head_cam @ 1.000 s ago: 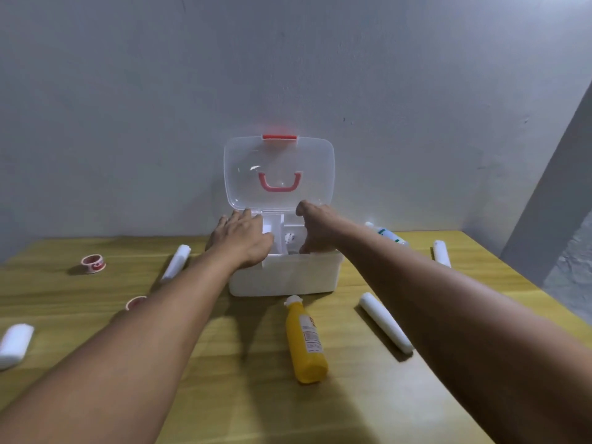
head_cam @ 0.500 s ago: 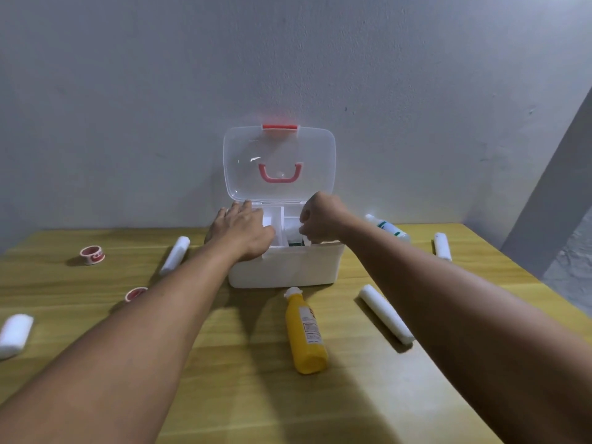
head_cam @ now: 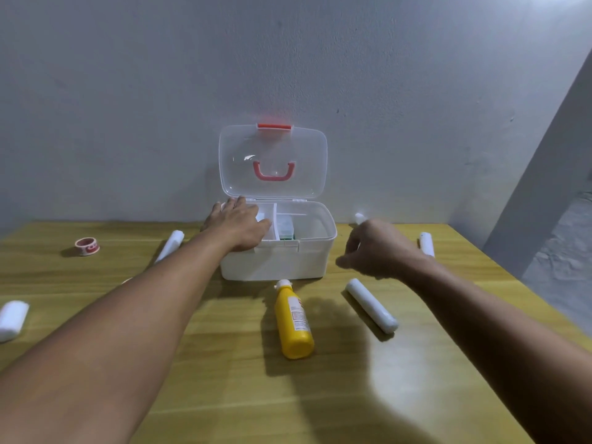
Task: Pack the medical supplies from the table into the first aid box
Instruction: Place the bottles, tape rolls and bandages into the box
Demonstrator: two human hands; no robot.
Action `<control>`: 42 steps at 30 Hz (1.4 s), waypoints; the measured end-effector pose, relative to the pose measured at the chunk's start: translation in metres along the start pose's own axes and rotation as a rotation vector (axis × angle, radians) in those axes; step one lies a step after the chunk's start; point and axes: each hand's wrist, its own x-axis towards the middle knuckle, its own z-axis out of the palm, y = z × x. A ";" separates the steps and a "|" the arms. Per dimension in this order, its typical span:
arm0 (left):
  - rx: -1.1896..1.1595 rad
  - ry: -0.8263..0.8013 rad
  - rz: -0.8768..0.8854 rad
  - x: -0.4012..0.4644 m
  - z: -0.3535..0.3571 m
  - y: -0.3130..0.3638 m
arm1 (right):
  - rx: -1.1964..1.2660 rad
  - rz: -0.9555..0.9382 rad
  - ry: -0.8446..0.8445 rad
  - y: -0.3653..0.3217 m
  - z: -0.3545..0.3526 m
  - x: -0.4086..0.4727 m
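Now the left hand [head_cam: 238, 224] rests flat on the first aid box [head_cam: 278, 261], fingers spread wide. Right hand [head_cam: 378, 248] hangs empty, fingers half curled (near a white roll [head_cam: 371, 305] on the tabletop [head_cam: 320, 395]). Roll looks soft & light, so grab it round the middle.

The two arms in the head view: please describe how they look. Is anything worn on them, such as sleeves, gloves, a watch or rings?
Both arms are bare as far as the picture shows: no sleeves are visible. The left hand and the right hand wear no gloves, and no watch or bracelet shows on either wrist. No ring is visible, though the right hand's fingers are partly hidden and blurred.
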 end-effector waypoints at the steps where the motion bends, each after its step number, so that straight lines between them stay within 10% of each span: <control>1: -0.003 -0.001 -0.001 0.000 0.000 0.000 | 0.040 -0.019 -0.068 -0.002 0.004 -0.005; 6: -0.003 -0.005 -0.008 -0.003 -0.001 -0.001 | 0.342 -0.022 -0.401 -0.024 0.033 -0.021; 17: 0.011 -0.004 -0.014 -0.002 0.000 -0.001 | 0.304 0.044 -0.490 -0.056 0.038 -0.022; 29: -0.056 0.003 -0.034 -0.007 -0.004 0.003 | 0.667 -0.120 0.023 -0.067 -0.060 0.017; 42: -0.024 0.011 -0.021 -0.008 -0.003 0.003 | 0.414 -0.098 -0.132 -0.073 0.012 0.060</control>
